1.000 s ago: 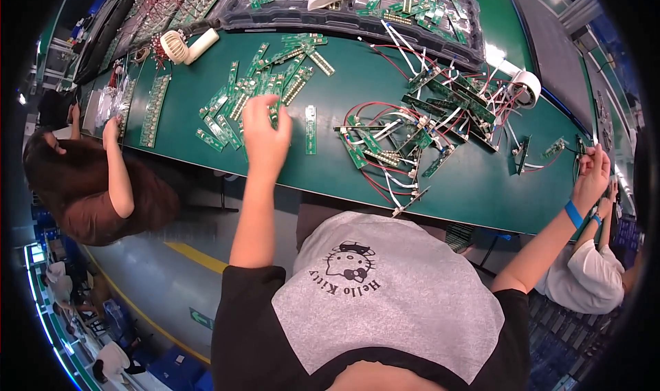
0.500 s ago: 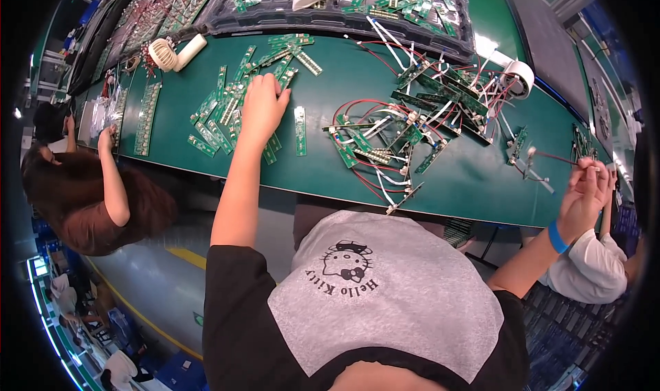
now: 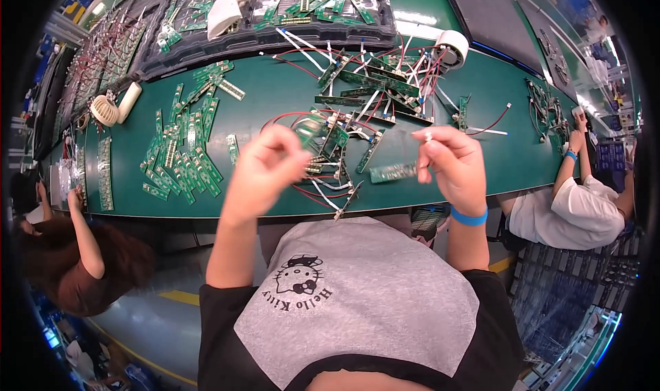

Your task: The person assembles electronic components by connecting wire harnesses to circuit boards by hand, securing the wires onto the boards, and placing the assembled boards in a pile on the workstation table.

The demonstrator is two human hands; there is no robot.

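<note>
My left hand [image 3: 265,174], smeared by motion, is raised over the near edge of the table with its fingers pinched. A blurred green circuit board [image 3: 311,131] shows at its fingertips. My right hand [image 3: 454,168], with a blue band at the wrist, pinches a small white connector [image 3: 427,137]. Just beside its lower fingers is another narrow green board [image 3: 393,172]; whether they hold it cannot be made out. Between and beyond the hands lies a tangle of boards [image 3: 371,88] joined by red and white wires, partly hidden by my left hand.
Loose boards [image 3: 182,150] are heaped on the green table [image 3: 275,82] at the left. A black tray [image 3: 323,37] with boards and a white cloth [image 3: 230,9] stands behind. A beige handheld fan [image 3: 105,109] and white roll [image 3: 452,47] lie there. Co-workers sit on both sides.
My left hand has left the board heap and moved right. My right hand has come in from the far right toward the middle. The view has turned to the right.
</note>
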